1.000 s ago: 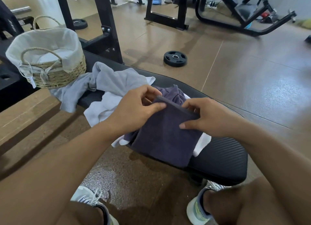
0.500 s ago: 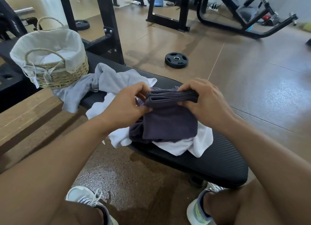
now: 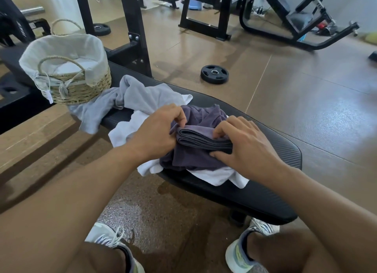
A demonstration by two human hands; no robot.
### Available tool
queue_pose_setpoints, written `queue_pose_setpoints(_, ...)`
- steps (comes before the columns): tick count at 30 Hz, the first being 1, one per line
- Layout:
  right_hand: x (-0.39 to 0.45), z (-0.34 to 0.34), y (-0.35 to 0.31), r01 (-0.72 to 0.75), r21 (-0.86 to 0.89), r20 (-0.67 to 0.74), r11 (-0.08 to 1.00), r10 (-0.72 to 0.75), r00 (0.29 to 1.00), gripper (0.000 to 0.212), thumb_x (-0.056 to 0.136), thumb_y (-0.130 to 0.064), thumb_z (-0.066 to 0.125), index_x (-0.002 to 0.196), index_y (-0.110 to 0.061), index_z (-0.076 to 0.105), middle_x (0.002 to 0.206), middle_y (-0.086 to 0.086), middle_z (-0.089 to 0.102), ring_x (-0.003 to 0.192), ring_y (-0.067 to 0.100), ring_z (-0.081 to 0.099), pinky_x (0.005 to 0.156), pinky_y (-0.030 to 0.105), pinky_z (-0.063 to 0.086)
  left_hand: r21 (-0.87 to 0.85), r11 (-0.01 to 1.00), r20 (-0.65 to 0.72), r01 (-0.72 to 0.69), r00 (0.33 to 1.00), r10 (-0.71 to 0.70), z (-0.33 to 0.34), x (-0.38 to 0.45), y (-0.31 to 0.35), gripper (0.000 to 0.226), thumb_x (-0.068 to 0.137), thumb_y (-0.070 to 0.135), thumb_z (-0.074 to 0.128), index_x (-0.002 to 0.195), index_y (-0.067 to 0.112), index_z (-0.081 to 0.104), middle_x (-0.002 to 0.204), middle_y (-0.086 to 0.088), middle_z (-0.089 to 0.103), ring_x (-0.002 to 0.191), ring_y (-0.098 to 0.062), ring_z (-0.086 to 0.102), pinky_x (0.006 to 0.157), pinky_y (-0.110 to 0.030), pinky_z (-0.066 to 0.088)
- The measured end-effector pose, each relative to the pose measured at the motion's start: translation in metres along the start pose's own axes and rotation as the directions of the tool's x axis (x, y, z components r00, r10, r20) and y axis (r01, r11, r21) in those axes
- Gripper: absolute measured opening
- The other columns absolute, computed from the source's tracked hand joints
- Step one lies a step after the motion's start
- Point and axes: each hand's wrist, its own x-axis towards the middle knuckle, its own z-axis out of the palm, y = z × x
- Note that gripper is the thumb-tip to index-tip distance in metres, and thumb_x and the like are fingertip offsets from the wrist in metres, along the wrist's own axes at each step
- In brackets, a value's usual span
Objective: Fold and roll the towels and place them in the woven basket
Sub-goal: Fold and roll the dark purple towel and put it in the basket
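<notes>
A dark purple towel (image 3: 195,142) lies folded into several layers on the black bench pad (image 3: 271,191), on top of a crumpled white towel (image 3: 216,175). My left hand (image 3: 157,134) pinches the towel's left end. Over the right end, my right hand (image 3: 244,144) curls its fingers round the folded layers, thumb underneath. More purple cloth bunches behind the fold. A light grey towel (image 3: 140,97) sprawls between the pile and the woven basket (image 3: 81,89), which stands at the bench's left end with a white liner and a pale towel inside.
A black weight plate (image 3: 214,74) lies on the brown floor beyond the bench. Black rack uprights (image 3: 134,27) stand behind the basket, and more gym frames (image 3: 285,31) fill the back. My shoes (image 3: 238,254) rest on the speckled mat below the bench.
The hanging purple towel was doubled over into a thick fold and brought down onto the white towel. Both hands came lower and closer together on it.
</notes>
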Motion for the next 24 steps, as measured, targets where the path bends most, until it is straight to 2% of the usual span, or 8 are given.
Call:
queue_pose_setpoints(4, -0.004, 0.002, -0.002, -0.004, -0.02, 0.05, 1.0, 0.005, 0.999, 0.05, 0.071, -0.057, 0.082, 0.105, -0.031, 0.056, 0.103, -0.013, 0.051, 0.098, 0.013, 0.047, 0.09, 0.032, 0.04, 0.001, 1.0, 0.004, 0.0, 1.0, 0.0, 0.001, -0.009, 0.0, 0.028, 0.08, -0.007, 0.06, 0.084, 0.02, 0.051, 0.103, 0.002, 0.066, 0.101, -0.016, 0.057, 0.088, -0.038, 0.048)
queue_pose_setpoints(9, -0.002, 0.01, 0.001, -0.024, -0.042, -0.026, 0.999, 0.023, 0.999, 0.048, 0.066, -0.033, 0.09, 0.099, -0.027, 0.056, 0.099, -0.011, 0.051, 0.095, 0.017, 0.048, 0.087, 0.035, 0.043, -0.012, 0.999, 0.041, -0.03, 0.999, 0.031, -0.003, -0.018, -0.002, 0.032, 0.077, -0.004, 0.063, 0.089, 0.023, 0.051, 0.116, 0.005, 0.065, 0.111, -0.017, 0.058, 0.095, -0.042, 0.047)
queue_pose_setpoints(12, 0.001, 0.014, 0.006, -0.055, -0.037, -0.054, 0.998, 0.053, 0.997, 0.046, 0.064, -0.025, 0.089, 0.094, -0.025, 0.054, 0.094, -0.011, 0.047, 0.091, 0.017, 0.045, 0.083, 0.034, 0.041, 0.007, 0.997, 0.087, -0.079, 0.993, 0.078, -0.005, -0.021, 0.004, 0.042, 0.071, 0.016, 0.078, 0.094, 0.032, 0.046, 0.125, 0.01, 0.06, 0.116, -0.016, 0.056, 0.098, -0.04, 0.045)
queue_pose_setpoints(14, 0.002, 0.017, 0.008, -0.058, -0.039, -0.073, 0.998, 0.055, 0.996, 0.043, 0.064, -0.017, 0.085, 0.089, -0.024, 0.051, 0.089, -0.012, 0.044, 0.086, 0.016, 0.042, 0.079, 0.033, 0.038, 0.062, 0.992, 0.129, -0.106, 0.987, 0.097, -0.004, -0.022, 0.009, 0.056, 0.062, 0.032, 0.089, 0.097, 0.031, 0.046, 0.132, 0.015, 0.055, 0.121, -0.012, 0.051, 0.103, -0.034, 0.041)
queue_pose_setpoints(16, 0.002, 0.019, 0.008, -0.049, -0.05, -0.08, 0.998, 0.045, 0.996, 0.044, 0.063, -0.009, 0.077, 0.084, -0.027, 0.043, 0.083, -0.013, 0.041, 0.08, 0.015, 0.036, 0.074, 0.031, 0.032, 0.151, 0.973, 0.167, -0.173, 0.975, 0.148, -0.001, -0.021, 0.012, 0.066, 0.054, 0.04, 0.092, 0.1, 0.029, 0.046, 0.139, 0.014, 0.051, 0.128, -0.01, 0.044, 0.106, -0.029, 0.035)
queue_pose_setpoints(19, -0.001, 0.022, 0.011, -0.038, -0.057, -0.07, 0.998, 0.034, 0.997, 0.045, 0.063, -0.006, 0.072, 0.083, -0.029, 0.039, 0.08, -0.013, 0.041, 0.078, 0.013, 0.031, 0.073, 0.028, 0.025, 0.281, 0.915, 0.226, -0.29, 0.946, 0.231, 0.009, -0.021, 0.012, 0.067, 0.054, 0.037, 0.089, 0.103, 0.028, 0.045, 0.149, 0.008, 0.045, 0.138, -0.013, 0.035, 0.11, -0.03, 0.029)
queue_pose_setpoints(24, -0.009, 0.022, 0.007, -0.017, -0.053, -0.021, 0.998, 0.016, 1.0, 0.034, 0.061, -0.01, 0.073, 0.082, -0.023, 0.051, 0.079, -0.009, 0.05, 0.079, 0.019, 0.043, 0.076, 0.033, 0.035, 0.383, 0.859, 0.23, -0.341, 0.935, 0.268, 0.02, -0.026, 0.01, 0.049, 0.063, 0.026, 0.078, 0.101, 0.025, 0.047, 0.148, 0.005, 0.046, 0.142, -0.018, 0.035, 0.112, -0.03, 0.027)
